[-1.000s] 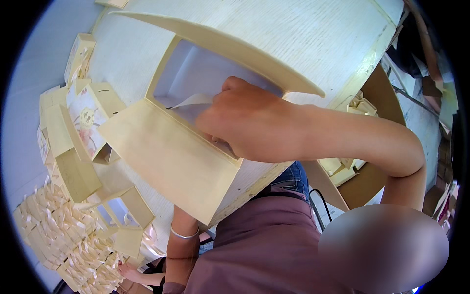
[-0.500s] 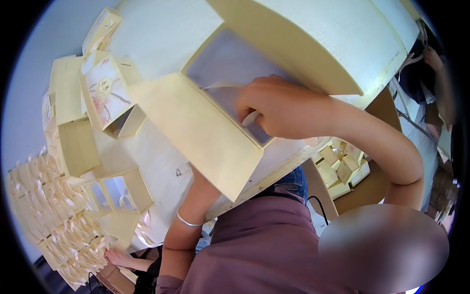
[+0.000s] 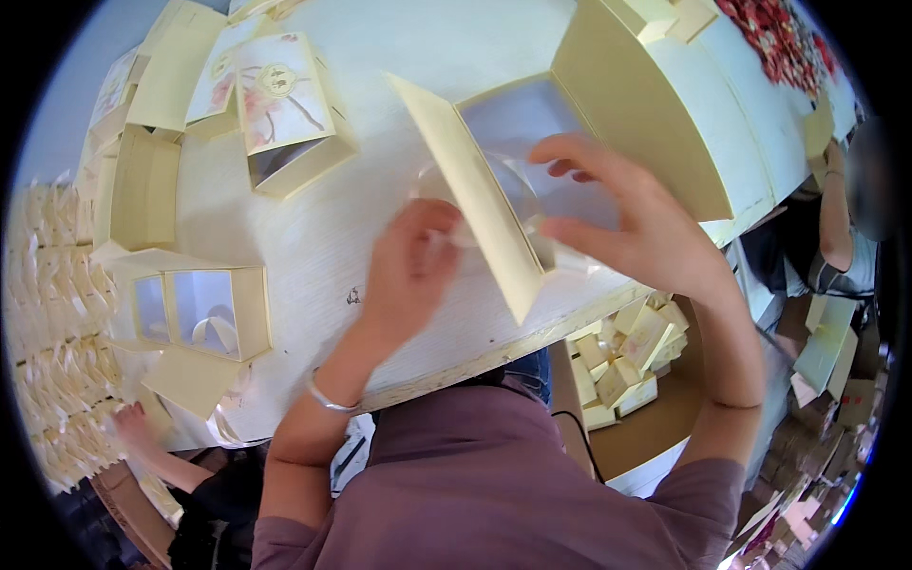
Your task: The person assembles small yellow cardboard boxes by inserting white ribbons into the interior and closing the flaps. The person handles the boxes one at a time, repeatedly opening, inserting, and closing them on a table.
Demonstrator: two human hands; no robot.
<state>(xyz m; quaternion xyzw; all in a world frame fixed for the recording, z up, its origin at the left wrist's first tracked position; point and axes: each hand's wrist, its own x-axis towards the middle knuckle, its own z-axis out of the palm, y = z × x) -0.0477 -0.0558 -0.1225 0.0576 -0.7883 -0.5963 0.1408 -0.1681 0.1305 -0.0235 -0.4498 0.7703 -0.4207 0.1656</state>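
A cream gift box [image 3: 646, 104] stands with its lid raised and its pale lavender inside showing. Its near-left flap [image 3: 475, 199] tilts up between my hands. On the outer side of that flap my left hand [image 3: 408, 266] is curled, blurred by motion, with a pale ribbon [image 3: 463, 234] at its fingertips. My right hand [image 3: 641, 218] reaches over the box from the right, thumb and fingers apart, nothing visible gripped. A faint, smeared band of the ribbon arcs by the flap between the hands.
Floral-lidded boxes [image 3: 280, 85] and an open cream box [image 3: 147, 190] stand left. A windowed box [image 3: 204, 313] with a ribbon handle lies nearer. Rows of ribboned pieces [image 3: 62, 361] fill the far left. A carton [image 3: 665, 427] holds small boxes below the table edge. Other people work at both sides.
My right hand has come off the ribbon inside the box and opened. My left hand has emerged from beneath the flap, which now stands steeper. The view has shifted.
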